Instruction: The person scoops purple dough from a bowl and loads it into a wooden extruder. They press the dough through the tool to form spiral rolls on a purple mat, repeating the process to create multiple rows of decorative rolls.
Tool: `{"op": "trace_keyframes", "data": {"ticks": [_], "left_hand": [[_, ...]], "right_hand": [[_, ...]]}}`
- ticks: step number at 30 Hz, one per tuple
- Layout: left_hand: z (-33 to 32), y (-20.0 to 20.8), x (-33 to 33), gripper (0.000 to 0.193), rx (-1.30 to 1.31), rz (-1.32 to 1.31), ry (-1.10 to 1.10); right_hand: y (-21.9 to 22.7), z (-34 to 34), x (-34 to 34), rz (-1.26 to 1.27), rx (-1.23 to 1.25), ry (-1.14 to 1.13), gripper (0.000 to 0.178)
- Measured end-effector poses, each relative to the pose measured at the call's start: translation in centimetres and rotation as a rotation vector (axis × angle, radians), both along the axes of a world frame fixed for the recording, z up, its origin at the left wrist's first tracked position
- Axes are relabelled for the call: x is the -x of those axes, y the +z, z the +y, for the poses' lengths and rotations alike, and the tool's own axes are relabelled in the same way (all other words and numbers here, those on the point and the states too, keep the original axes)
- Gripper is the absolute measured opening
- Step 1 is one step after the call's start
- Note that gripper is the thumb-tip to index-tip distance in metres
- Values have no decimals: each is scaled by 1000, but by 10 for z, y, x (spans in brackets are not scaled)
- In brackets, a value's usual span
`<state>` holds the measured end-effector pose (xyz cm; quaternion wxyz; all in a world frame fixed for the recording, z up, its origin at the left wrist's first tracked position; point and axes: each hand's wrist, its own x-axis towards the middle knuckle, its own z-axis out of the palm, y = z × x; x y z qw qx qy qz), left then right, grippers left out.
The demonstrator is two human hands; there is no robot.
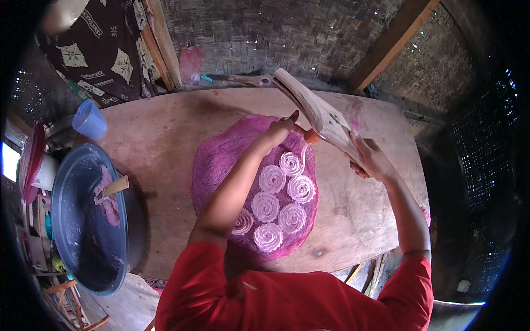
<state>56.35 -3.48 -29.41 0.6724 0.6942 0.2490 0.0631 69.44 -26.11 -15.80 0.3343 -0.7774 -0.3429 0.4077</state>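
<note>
Wooden press point(323, 118) in right hand point(372, 159), roomy tabletop point(361, 218) beyond purple mat's edge point(312, 209)

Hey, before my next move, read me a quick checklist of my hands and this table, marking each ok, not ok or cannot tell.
1. Right hand gripping the long pale wooden tool: ok.
2. Left hand touching the small orange round piece at the tool: cannot tell; the fingers are close by.
3. Thin pale-pink strand free of the orange piece: cannot tell; its upper end lies near it.
4. Pale-pink ridged spirals on the purple mesh sheet: ok, seven show.
5. Whole sheet in view: not ok; your left forearm covers part.
6. Pink dough in the round dark-blue basin: ok.
</note>
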Motion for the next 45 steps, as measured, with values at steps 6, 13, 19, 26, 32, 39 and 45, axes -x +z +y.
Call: {"op": "trace_keyframes", "data": {"ticks": [6, 13, 19, 26, 32, 39, 45], "left_hand": [[5, -20, -1, 67, 107, -53, 2], [0, -39, 27, 42, -391, -202, 149], [-28, -24, 64, 27, -800, 70, 306], [-46, -32, 66, 9, -1079, 167, 281], [-42, 15, 75, 27, -1098, -172, 303], [-123, 54, 141, 54, -549, -324, -317], [-213, 39, 221, 43, -309, -41, -333]], "right_hand": [[-12, 8, 5, 35, -51, -1, 66], [-25, 12, 3, 54, -114, -62, 67], [-28, -4, 2, 49, -138, -69, 66], [-30, -26, 12, 44, -164, -88, 67], [-17, -49, 24, 65, -204, -55, 67], [11, -86, 82, 41, -54, 394, 69], [-70, -94, 135, -573, -476, 510, 60]]}}
